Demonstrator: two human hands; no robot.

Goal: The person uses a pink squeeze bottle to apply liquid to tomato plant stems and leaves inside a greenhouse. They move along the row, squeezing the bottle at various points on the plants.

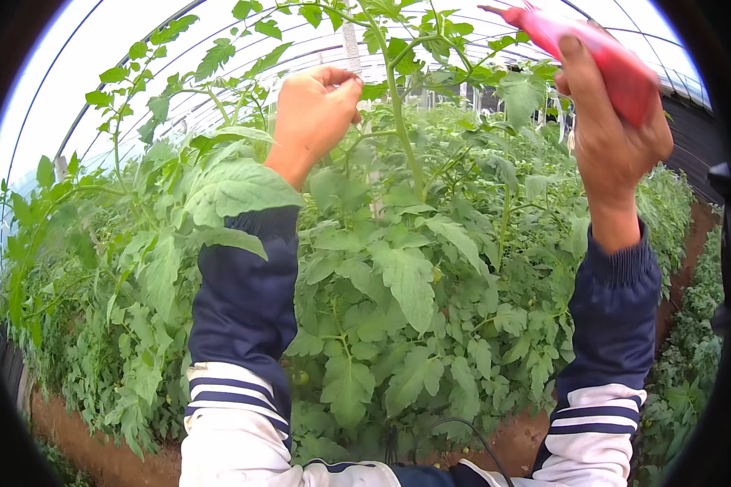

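My left hand [318, 115] is raised left of a thick tomato stem [397, 112], with its thumb and fingertips together; whether something thin is pinched between them cannot be told. A red plastic squeeze bottle [612, 70] with a narrow tip is gripped in my right hand [615, 131] at the upper right. The bottle is tilted, its tip towards the upper left, and slightly blurred. Between my hands, the stem and its leafy side shoots rise to the top of the view. A broad tomato leaf [237, 190] overlaps my left wrist and sleeve.
Dense tomato plants [396, 280] fill the space before me, with a few small green fruits low down. White twine hangs among them. A pale post [351, 45] stands behind the stem. Greenhouse hoops and film arch overhead. Brown soil [106, 447] and a black cable [481, 435] show below.
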